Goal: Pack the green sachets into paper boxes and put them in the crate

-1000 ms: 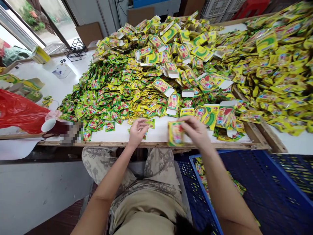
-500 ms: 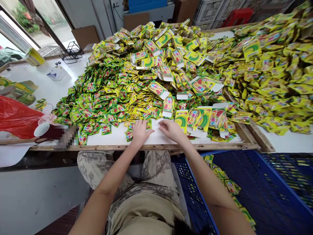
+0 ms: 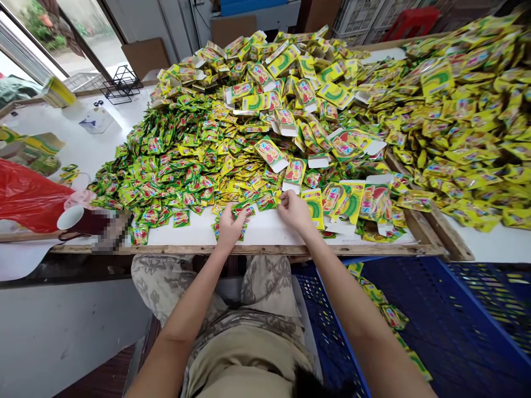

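Observation:
My left hand [image 3: 231, 225] is at the table's front edge, its thumb and fingers around a small green sachet [image 3: 248, 210]. More green sachets lie partly hidden under that hand. To the right, my right hand [image 3: 294, 211] has its fingertips pinched on the edge of a small yellow sachet [image 3: 278, 197]. A green sachet [image 3: 266, 200] lies between the two hands. Just behind the right hand is a printed carton [image 3: 294, 173], and a yellow-green carton [image 3: 312, 205] stands close on its right. A heap of green and yellow sachets [image 3: 178, 160] rises behind both hands.
Many small cartons [image 3: 286, 61] top the heap. Yellow sachets [image 3: 468, 127] fill the right side beyond a wooden divider [image 3: 440, 226]. A dark mug [image 3: 85, 221] and red plastic bag [image 3: 31, 199] are at left. A blue crate [image 3: 398, 309] stands below the table at right.
My left hand has moved slightly left and closed around a green sachet. My right hand has shifted forward and right to a yellow sachet. The view has turned slightly left.

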`<control>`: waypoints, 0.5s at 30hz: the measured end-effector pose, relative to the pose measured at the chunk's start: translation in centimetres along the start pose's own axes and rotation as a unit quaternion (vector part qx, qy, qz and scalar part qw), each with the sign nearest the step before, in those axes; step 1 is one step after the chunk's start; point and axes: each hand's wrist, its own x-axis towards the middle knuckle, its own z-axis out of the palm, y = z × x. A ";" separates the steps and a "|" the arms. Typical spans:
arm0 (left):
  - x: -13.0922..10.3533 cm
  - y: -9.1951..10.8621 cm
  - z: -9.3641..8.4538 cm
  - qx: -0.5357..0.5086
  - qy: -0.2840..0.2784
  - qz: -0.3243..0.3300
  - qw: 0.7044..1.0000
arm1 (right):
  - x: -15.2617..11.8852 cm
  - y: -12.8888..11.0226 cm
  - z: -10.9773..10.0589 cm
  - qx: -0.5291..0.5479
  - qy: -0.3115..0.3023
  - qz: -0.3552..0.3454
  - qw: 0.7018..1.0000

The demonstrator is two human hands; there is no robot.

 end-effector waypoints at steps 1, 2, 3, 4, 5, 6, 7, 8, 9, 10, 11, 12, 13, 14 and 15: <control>-0.3 0.1 -0.1 -0.053 -0.003 -0.033 0.998 | -0.5 0.2 -0.4 0.015 0.015 0.000 1.000; -0.5 0.2 -0.1 -0.096 -0.002 -0.063 0.993 | -0.9 0.3 -0.9 0.030 0.040 -0.005 0.999; -0.7 0.3 -0.2 -0.129 0.002 -0.089 0.988 | -1.4 0.2 -1.5 0.050 0.074 -0.016 0.996; -0.9 0.4 -0.3 -0.154 0.006 -0.109 0.982 | -1.9 -0.1 -2.1 0.079 0.111 -0.031 0.990; -0.9 0.5 -0.4 -0.173 0.008 -0.124 0.977 | -2.3 -0.4 -2.7 0.121 0.141 -0.047 0.982; -1.0 0.6 -0.5 -0.188 0.009 -0.134 0.973 | -2.8 -0.9 -3.1 0.176 0.152 -0.062 0.971; -1.0 0.6 -0.5 -0.196 0.008 -0.137 0.971 | -3.3 -1.5 -3.4 0.242 0.140 -0.075 0.957; -1.0 0.6 -0.5 -0.198 0.004 -0.138 0.970 | -3.7 -2.1 -3.5 0.310 0.106 -0.083 0.941; -1.0 0.5 -0.5 -0.194 0.001 -0.137 0.971 | -4.2 -2.8 -3.3 0.373 0.057 -0.087 0.922; -1.0 0.3 -0.5 -0.187 0.000 -0.131 0.974 | -4.6 -3.4 -2.9 0.424 0.001 -0.085 0.902; -1.0 0.2 -0.4 -0.177 0.001 -0.123 0.976 | -4.9 -3.9 -2.2 0.458 -0.050 -0.078 0.884; -1.0 0.0 -0.4 -0.166 0.001 -0.114 0.979 | -5.2 -4.2 -1.4 0.477 -0.090 -0.067 0.872; -1.0 -0.2 -0.4 -0.156 0.001 -0.106 0.982 | -5.5 -4.5 -0.5 0.485 -0.119 -0.051 0.865; -1.0 -0.4 -0.4 -0.148 0.001 -0.100 0.984 | -5.6 -4.6 0.3 0.487 -0.135 -0.030 0.863; -1.0 -0.6 -0.4 -0.143 0.000 -0.095 0.985 | -5.7 -4.6 1.0 0.484 -0.141 -0.010 0.864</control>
